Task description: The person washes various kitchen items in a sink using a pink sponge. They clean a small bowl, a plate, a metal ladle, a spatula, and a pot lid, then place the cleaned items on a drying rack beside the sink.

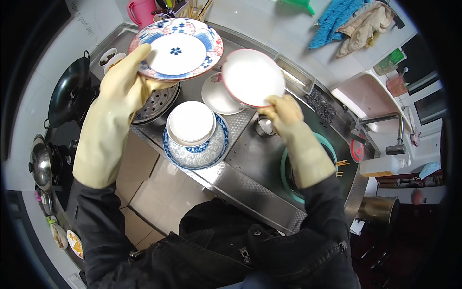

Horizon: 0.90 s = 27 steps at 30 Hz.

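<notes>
Both hands wear long cream rubber gloves. My left hand (126, 85) grips a patterned blue, red and white plate (176, 50), thumb on its upper face and fingers beneath. With my right hand (283, 112) I hold a white plate with a red rim (253, 77) by its lower edge, raised and tilted. Below them on the steel counter, white bowls (191, 121) are stacked on an upturned blue-and-white bowl or dish (202, 157). Another white dish (218, 95) with a floral mark lies partly behind the red-rimmed plate. A small steel cup (265, 127) stands under my right hand.
A perforated steamer pan (158, 104) sits left of the stacked bowls. In the steel sink stands a teal-rimmed basin (285, 177), with chopsticks (343, 163) beside it. A black wok (70, 92) leans at the left wall. The faucet (395, 148) and a plastic bottle (382, 165) are at right.
</notes>
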{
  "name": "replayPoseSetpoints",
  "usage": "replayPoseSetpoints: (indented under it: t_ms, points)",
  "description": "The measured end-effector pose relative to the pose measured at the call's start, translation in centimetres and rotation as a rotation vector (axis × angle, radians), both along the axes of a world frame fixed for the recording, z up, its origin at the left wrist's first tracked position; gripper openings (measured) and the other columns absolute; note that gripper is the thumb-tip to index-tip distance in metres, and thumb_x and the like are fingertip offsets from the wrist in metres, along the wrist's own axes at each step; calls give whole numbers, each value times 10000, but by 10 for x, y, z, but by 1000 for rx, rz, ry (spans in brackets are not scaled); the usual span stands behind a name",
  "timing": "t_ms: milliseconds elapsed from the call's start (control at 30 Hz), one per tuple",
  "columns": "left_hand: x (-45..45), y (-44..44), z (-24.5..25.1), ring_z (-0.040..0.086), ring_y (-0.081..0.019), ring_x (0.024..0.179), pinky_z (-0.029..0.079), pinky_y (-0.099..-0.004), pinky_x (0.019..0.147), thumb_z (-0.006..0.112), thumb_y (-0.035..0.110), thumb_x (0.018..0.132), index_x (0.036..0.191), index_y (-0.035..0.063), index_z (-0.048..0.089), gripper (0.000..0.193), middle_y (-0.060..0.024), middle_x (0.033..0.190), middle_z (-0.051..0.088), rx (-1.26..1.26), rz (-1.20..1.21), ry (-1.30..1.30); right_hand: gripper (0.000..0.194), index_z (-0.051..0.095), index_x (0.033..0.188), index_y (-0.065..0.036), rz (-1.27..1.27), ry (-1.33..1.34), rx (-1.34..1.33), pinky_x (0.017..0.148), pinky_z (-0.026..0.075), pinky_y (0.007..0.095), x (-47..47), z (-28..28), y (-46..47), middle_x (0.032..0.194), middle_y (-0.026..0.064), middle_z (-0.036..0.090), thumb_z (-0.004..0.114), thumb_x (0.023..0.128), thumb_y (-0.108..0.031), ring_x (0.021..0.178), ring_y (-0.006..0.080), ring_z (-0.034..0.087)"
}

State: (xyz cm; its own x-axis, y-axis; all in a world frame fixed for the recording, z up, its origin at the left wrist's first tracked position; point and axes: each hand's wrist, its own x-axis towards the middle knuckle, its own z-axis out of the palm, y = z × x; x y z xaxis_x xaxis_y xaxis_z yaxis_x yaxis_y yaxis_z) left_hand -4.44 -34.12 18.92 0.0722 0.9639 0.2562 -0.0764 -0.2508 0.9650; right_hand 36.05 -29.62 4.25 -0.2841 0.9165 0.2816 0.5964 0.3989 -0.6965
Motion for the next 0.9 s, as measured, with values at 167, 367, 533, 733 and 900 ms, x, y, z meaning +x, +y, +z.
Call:
replayPoseSetpoints:
  t_ms: [167, 367, 533, 733, 900]
  points:
    - [60, 48, 14, 766, -307, 1003, 669, -357, 827, 554, 71, 1095, 1355, -101, 534, 312, -222, 1244, 690, -564, 140, -180, 168, 608, 1039, 21, -367, 321, -285, 595, 445, 277, 62, 56, -66, 794, 136, 744, 674, 955, -109, 598, 166, 578]
    - [67, 158, -75, 794, -329, 817, 677, -493, 611, 652, 297, 1039, 1312, -3, 636, 406, -183, 1063, 766, -609, 142, 551, 132, 548, 1039, 40, -599, 656, -677, 417, 306, 226, 91, 93, -129, 740, 164, 705, 574, 976, -73, 461, 83, 445]
    - [98, 201, -109, 788, -347, 1001, 672, -472, 813, 628, 450, 1036, 1372, 25, 654, 542, -217, 1188, 763, -363, -78, 1447, 151, 632, 1003, 39, -688, 734, -693, 413, 313, 215, 121, 82, -184, 678, 144, 688, 562, 991, -95, 442, 71, 436]
    - [104, 202, -132, 780, -346, 1024, 664, -473, 832, 622, 460, 1037, 1371, 28, 658, 548, -214, 1201, 760, -329, -134, 1661, 152, 648, 953, 41, -742, 785, -687, 425, 327, 245, 121, 97, -222, 697, 159, 694, 628, 987, -106, 472, 102, 494]
    - [101, 206, -130, 773, -345, 1043, 657, -474, 847, 616, 468, 1038, 1371, 30, 661, 552, -211, 1212, 757, -313, -107, 1669, 159, 641, 946, 45, -667, 836, -673, 410, 309, 223, 128, 95, -242, 699, 153, 698, 613, 996, -104, 462, 75, 475]
